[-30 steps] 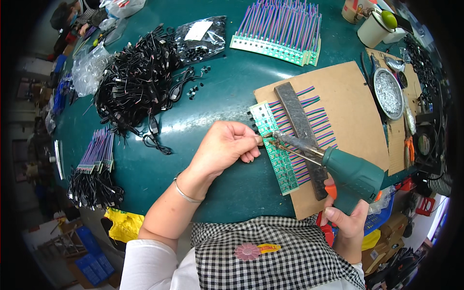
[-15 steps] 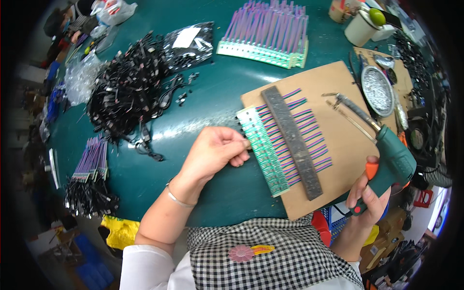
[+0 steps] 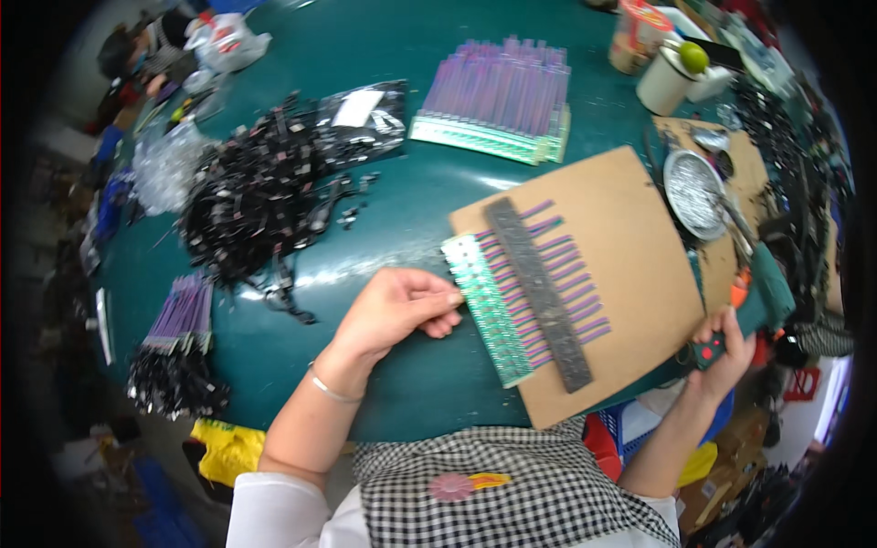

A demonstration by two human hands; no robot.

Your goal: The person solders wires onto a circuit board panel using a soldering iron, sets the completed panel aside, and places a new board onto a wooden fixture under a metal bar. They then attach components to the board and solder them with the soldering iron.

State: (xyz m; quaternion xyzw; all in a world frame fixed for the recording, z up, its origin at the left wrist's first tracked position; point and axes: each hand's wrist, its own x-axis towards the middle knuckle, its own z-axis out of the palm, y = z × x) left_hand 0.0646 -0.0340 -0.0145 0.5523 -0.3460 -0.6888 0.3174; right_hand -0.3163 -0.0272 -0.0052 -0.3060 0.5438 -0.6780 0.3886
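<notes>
the green circuit-board strip (image 3: 487, 311) lies along the left edge of the cardboard (image 3: 630, 247), its wires (image 3: 572, 274) under a dark bar (image 3: 539, 294); it looks light, stiff and fragile, best held by its edges. the left hand (image 3: 391, 315) has fingers pinched together at the strip, on what i cannot tell. the right hand's (image 3: 723, 354) fingers curl round the handle of a likely heavier green soldering gun (image 3: 772, 290).

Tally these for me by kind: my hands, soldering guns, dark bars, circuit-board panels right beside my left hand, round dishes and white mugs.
Hands: 2, left hand and right hand
Soldering gun: 1
Dark bar: 1
Circuit-board panel: 1
Round dish: 1
White mug: 1
Total: 7
</notes>
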